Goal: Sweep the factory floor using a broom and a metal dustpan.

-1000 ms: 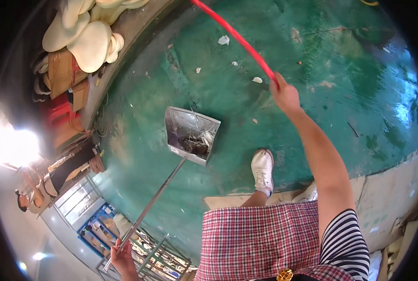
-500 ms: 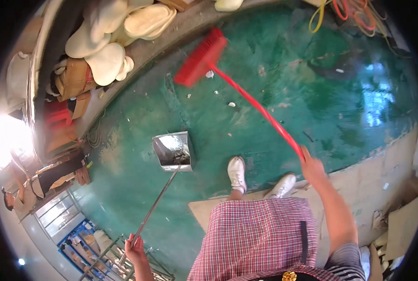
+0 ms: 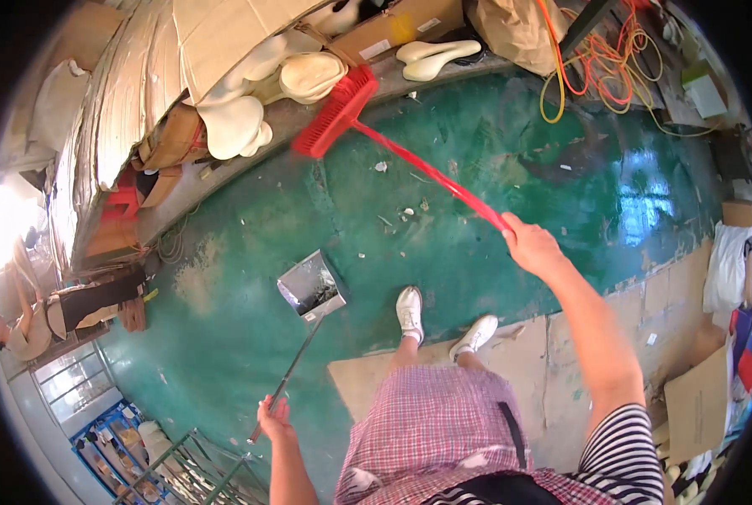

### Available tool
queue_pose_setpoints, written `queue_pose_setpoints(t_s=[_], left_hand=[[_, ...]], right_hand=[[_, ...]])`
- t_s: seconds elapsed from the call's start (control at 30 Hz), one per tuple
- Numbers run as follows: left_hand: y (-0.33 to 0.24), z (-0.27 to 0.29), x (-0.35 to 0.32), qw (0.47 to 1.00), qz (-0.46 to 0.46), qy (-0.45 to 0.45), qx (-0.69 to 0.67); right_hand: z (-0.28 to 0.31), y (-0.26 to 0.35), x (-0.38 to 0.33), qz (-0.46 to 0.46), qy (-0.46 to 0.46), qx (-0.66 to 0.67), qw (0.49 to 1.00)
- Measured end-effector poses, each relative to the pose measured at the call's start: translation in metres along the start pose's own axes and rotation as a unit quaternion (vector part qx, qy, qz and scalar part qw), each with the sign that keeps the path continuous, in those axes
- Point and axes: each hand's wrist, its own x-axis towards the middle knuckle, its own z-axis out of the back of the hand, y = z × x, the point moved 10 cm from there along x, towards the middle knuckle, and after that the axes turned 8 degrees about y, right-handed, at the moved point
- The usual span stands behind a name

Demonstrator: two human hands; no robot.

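Observation:
My right hand is closed around the end of a red broom's handle. The broom reaches away to the upper left, its bristles pointing at the edge of a low ledge; I cannot tell whether they touch it. In my left hand is the long thin handle of a metal dustpan. That dustpan lies left of my shoes, its mouth facing away from me, with dark debris inside. White scraps and other small bits are scattered on the green floor between broom and dustpan.
Pale bicycle saddle shapes and cardboard boxes line the ledge. Orange and yellow hoses tangle at the far right. Flattened cardboard lies under and beside my feet. A metal rack stands lower left; another person is at the left.
The broom head has swung left toward the ledge, and my right hand has moved left and farther away. The dustpan has turned a little; my left hand is farther forward. The view has shifted.

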Motion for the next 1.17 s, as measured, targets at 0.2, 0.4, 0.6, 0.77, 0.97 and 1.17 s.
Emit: queue_pose_setpoints(t_s=[0.2, 0.4, 0.6, 0.77, 0.97, 1.17], left_hand=[[-0.005, 0.023, -0.013, 0.999, -0.006, -0.037, -0.030], [-0.016, 0.020, -0.005, 1.000, -0.027, -0.013, -0.001], [-0.029, 0.037, 0.000, 0.998, -0.049, -0.008, 0.032], [-0.026, 0.033, 0.005, 0.999, -0.046, 0.005, 0.029], [-0.027, 0.027, 0.004, 0.999, -0.031, 0.004, 0.030], [-0.029, 0.037, 0.009, 1.000, -0.009, 0.016, 0.019]], right_hand=[[-0.016, -0.036, -0.160, -0.042, 0.038, 0.176, 0.983], [-0.075, -0.083, -0.181, -0.184, 0.002, 0.188, 0.965], [-0.178, -0.055, 0.006, -0.197, -0.156, 0.354, 0.901], [-0.195, -0.025, 0.164, -0.159, -0.210, 0.394, 0.881], [-0.225, -0.074, 0.120, -0.206, -0.023, 0.260, 0.943], [-0.184, -0.112, -0.063, -0.265, 0.137, 0.119, 0.947]])
